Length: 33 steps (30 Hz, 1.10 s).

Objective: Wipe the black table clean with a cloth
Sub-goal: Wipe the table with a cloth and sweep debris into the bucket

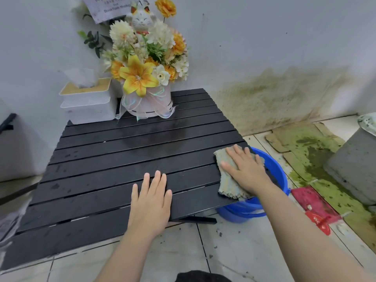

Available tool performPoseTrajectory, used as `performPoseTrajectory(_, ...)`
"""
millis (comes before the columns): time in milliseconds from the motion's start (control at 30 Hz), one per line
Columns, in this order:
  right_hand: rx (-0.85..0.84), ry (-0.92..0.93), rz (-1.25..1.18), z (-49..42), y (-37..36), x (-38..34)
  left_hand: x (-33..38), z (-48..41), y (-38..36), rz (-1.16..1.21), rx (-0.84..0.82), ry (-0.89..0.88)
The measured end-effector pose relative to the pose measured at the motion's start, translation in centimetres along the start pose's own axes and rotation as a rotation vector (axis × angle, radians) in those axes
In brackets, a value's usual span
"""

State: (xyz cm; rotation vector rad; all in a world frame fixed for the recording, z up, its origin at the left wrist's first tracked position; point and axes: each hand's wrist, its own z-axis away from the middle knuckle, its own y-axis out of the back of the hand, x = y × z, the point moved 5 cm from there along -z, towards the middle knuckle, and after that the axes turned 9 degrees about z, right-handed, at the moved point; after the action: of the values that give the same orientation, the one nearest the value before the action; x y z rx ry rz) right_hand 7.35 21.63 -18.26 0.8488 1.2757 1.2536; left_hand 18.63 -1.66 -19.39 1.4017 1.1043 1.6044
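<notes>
Far left corner: tissue box (89, 98) w/ flower pot (146, 102) beside it, both parked at the back, prob. to free the slats. Black table (91, 176) shows wet patches mid-top. Left hand (150, 202) lies flat, fingers spread, gripping nothing (likely steadying the table). Right hand (244, 169) presses open-palmed on the cloth (227, 186) at the table's right edge, above the blue bucket (272, 176).

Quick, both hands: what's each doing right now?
Left hand: open, flat on the black table, holding nothing.
Right hand: open, palm pressing the cloth at the table's right edge.
</notes>
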Motion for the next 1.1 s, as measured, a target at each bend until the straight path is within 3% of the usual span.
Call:
performPoseTrajectory(133,0.045,-0.113,0.078,0.4,-1.2,-3.9,-0.5,-0.3,-0.3,-0.037,0.007,-0.024)
performPoseTrajectory(233,0.065,0.129,0.120,2.1,-3.0,-10.5,-0.5,-0.4,-0.3,-0.018,-0.012,-0.015)
performPoseTrajectory(333,0.042,0.229,0.162,1.9,-3.0,-9.2,-0.5,-0.4,-0.2,-0.008,-0.017,-0.006)
performPoseTrajectory(400,0.045,0.134,0.169,0.6,-2.0,-4.8,-0.5,-0.5,-0.3,-0.012,-0.009,-0.012)
performPoseTrajectory(500,0.043,-0.159,0.115,-0.5,-0.5,1.1,-0.5,-0.3,-0.4,-0.037,-0.008,-0.016)
performPoseTrajectory(600,0.105,-0.267,0.149,-0.1,-1.4,-1.3,-0.7,-0.5,-0.3,-0.030,-0.026,0.001)
performPoseTrajectory(733,0.118,0.112,0.199,2.2,-3.7,-10.3,-1.4,-0.5,1.8,0.250,-0.067,0.020)
performPoseTrajectory(833,0.028,0.240,0.155,1.9,-3.1,-9.0,-6.1,0.7,5.4,0.303,0.045,0.117)
performPoseTrajectory(900,0.013,0.133,0.138,1.2,-2.2,-5.8,-10.8,2.0,7.6,0.204,0.101,0.199)
performPoseTrajectory(1000,0.057,-0.125,0.149,0.8,-1.4,-3.9,-16.3,3.4,8.2,0.044,0.024,0.245)
performPoseTrajectory(1067,0.150,-0.146,0.172,1.5,-1.7,-7.6,-17.6,3.6,7.4,-0.018,-0.012,0.222)
performPoseTrajectory(1100,0.200,-0.070,0.211,2.0,-2.1,-10.8,-17.9,3.6,7.1,-0.025,-0.005,0.216)
